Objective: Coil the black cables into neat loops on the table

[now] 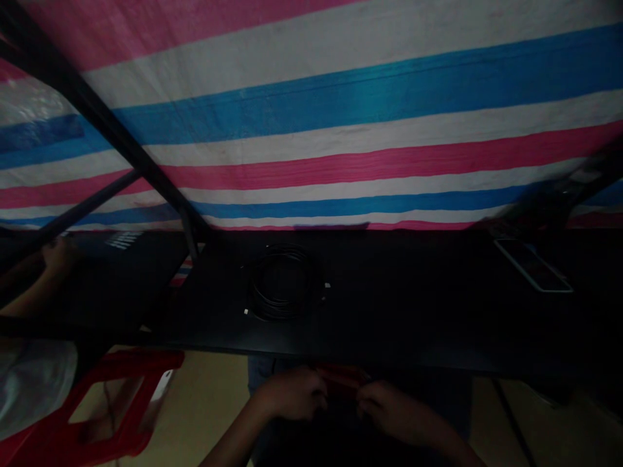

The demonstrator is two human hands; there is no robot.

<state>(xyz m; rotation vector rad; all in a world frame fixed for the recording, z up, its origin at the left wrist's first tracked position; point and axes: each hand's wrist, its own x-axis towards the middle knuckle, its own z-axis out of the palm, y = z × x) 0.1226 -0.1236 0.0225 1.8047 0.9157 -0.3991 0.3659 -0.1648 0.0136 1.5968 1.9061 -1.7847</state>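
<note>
My left hand [292, 393] and my right hand [399, 412] sit low in the view, below the table's front edge, close together over my lap. Between them they hold a dark red object [343, 381], partly hidden by my fingers, and its kind is too dim to tell. Further forward, out of reach of both hands, a coiled black cable [282, 282] with small white ends lies on the black table [389, 331].
A smartphone [533, 266] lies at the table's right. Another person's hand [58, 254] rests on a dark surface at far left. A red plastic stool [117, 402] stands on the floor at lower left. A striped tarpaulin [341, 130] and black metal bars [97, 117] rise behind.
</note>
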